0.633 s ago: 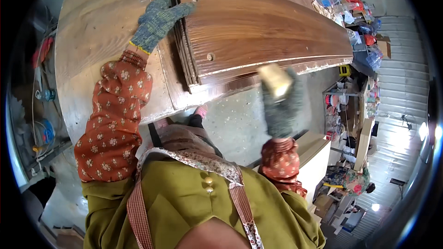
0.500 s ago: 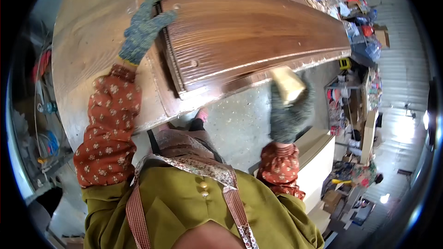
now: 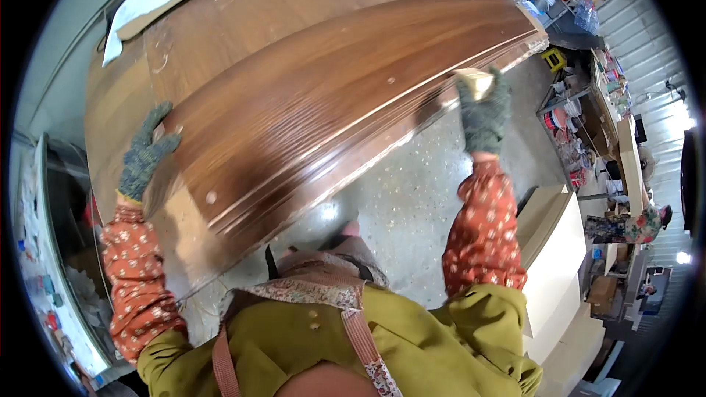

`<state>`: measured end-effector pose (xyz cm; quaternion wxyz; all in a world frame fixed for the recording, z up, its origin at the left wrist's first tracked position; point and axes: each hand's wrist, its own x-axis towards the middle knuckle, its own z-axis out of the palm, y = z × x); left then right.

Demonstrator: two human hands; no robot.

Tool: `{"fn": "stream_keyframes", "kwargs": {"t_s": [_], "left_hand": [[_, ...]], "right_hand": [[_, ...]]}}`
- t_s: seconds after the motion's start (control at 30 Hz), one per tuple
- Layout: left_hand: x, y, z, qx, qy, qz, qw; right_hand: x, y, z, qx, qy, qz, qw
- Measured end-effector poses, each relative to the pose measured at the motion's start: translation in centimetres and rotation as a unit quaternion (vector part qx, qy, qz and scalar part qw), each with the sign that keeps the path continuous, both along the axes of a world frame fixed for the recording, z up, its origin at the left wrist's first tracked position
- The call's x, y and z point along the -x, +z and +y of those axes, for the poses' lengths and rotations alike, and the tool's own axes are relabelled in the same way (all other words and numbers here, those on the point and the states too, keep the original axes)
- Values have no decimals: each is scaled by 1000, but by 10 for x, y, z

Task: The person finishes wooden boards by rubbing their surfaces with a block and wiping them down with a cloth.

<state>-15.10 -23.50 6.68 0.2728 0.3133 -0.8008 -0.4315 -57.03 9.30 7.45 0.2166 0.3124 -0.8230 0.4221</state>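
— Brown, ridged wooden panel [image 3: 323, 103] lay where?
— Tilted on the workbench [image 3: 220, 22]. Gloved left hand [image 3: 145, 153] pressed flat, fingers spread, on its near-left end; right hand [image 3: 484, 106] pinched a pale sanding block [image 3: 474, 81] against its right edge.

sanding block [image 3: 474, 81]: mostly hidden by glove | shelf clutter [image 3: 581, 140]: too small

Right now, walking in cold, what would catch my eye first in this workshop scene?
A long, glossy brown wooden panel fills the middle, lying on a worktable. The left hand, in a grey-green knit glove, rests on the panel's near end, while the gloved right hand presses a pale block against its front edge. Cluttered shelves crowd the right side.
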Motion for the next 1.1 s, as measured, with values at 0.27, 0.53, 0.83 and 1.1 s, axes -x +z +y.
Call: {"fn": "stream_keyframes", "kwargs": {"t_s": [0.27,0.53,0.83,1.1], "left_hand": [[175,41,29,329,-47,-255,908],[250,16,54,325,-79,-255,907],[238,16,48,337,-78,-278,896],[273,10,39,284,-39,-309,907]], "right_hand": [[-124,-7,-37,9,448,52,893],[201,1,46,-65,-24,-96,993],[68,-23,-10,24,409,49,911],[414,-6,70,-26,-117,-62,991]]}}
